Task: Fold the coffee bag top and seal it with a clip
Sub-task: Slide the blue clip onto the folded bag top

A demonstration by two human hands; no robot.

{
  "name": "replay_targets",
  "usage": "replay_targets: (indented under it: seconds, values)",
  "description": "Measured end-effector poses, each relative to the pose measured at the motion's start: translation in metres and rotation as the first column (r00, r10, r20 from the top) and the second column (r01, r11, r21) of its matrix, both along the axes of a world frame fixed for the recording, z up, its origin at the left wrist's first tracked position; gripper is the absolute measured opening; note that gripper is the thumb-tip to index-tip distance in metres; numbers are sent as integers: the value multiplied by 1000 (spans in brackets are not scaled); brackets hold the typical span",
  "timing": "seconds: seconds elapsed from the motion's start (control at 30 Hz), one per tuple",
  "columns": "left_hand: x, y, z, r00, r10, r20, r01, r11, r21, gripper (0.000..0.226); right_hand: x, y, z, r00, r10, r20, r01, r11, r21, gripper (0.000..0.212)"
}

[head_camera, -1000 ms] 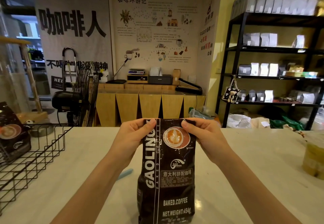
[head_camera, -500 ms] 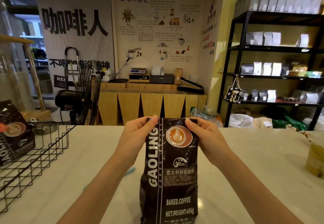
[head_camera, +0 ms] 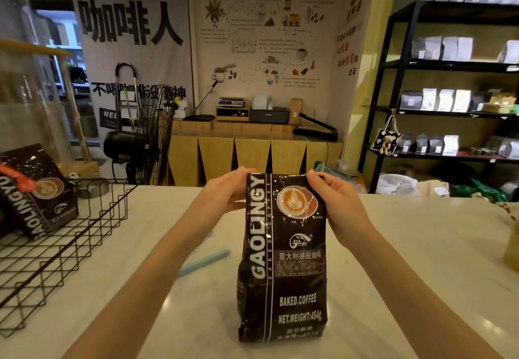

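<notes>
Ahead of me stands a wall hung with a printed banner and an illustrated poster. Below them runs a wooden counter. To my right, a black metal shelving unit stands against a yellow wall.

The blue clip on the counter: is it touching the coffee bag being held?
Apart. In the head view the blue clip lies flat left of the coffee bag, with bare counter plainly visible between them.
</notes>
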State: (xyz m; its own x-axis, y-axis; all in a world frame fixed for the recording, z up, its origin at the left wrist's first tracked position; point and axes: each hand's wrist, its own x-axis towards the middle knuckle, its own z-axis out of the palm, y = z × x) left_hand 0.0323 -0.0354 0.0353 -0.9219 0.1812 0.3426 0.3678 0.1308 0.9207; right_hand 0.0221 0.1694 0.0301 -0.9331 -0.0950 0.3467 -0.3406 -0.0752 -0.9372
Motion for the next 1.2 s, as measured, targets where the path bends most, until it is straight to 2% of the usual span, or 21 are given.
replay_targets:
  seconds: [0.07, 0.13, 0.17, 0.27, 0.33, 0.5, 0.53, 0.6, 0.67, 0.73, 0.8, 0.9, 0.97, 1.07, 1.2]
  values:
    - [-3, -26, -12, 991, 115, -66, -129, 951, -280, 24, -2, -1, -2, 1000, -24, 5, 24, 1000, -10, 21]
    - [-2, -57, -32, 967, 209, -145, -254, 769, -587, 23, -3, -3, -3, 999, -52, 9, 52, 998, -21, 23]
    - [-1, -71, -43, 960, 238, -145, -270, 669, -692, 21, -3, -4, -4, 998, -63, 11, 63, 998, -22, 24]
    - [7, -97, -74, 938, 327, -115, -247, 395, -885, 26, -2, -6, -5, 997, -79, 5, 79, 997, -22, 26]
    - [12, -102, -87, 921, 377, -100, -232, 322, -918, 29, -2, -6, -5, 996, -84, 5, 84, 996, -20, 27]
    - [17, -98, -103, 893, 412, -183, -346, 365, -864, 17, -1, -7, -6, 996, -88, 5, 88, 995, -34, 27]
    - [16, -97, -103, 890, 411, -198, -368, 387, -845, 16, -1, -7, -6, 996, -90, 7, 91, 995, -36, 26]
    - [15, -92, -99, 886, 420, -198, -406, 495, -768, 14, -1, -7, -6, 996, -91, 6, 91, 995, -44, 25]
    - [16, -83, -87, 882, 443, -159, -443, 669, -597, 10, 0, -7, -6, 996, -93, 1, 93, 995, -48, 27]
    - [17, -71, -69, 901, 431, -52, -425, 853, -303, 9, 1, -7, -6, 995, -95, -3, 95, 994, -46, 28]
    - [19, -59, -51, 934, 355, 37, -355, 935, -10, 11, 1, -7, -7, 995, -97, -5, 97, 994, -42, 28]
    - [21, -41, -26, 959, 280, 43, -280, 920, 273, 13, 2, -7, -7, 995, -101, -9, 100, 994, -40, 27]
    - [21, -31, -13, 972, 234, 20, -225, 903, 366, 14, 2, -6, -8, 995, -95, -18, 94, 995, -44, 26]
    - [19, -21, -4, 987, 156, -36, -131, 918, 373, 15, 2, -5, -9, 996, -82, -29, 81, 995, -57, 25]
    - [17, -11, -5, 995, 53, -84, -29, 963, 268, 17, 3, -3, -9, 996, -77, -53, 74, 996, -56, 25]
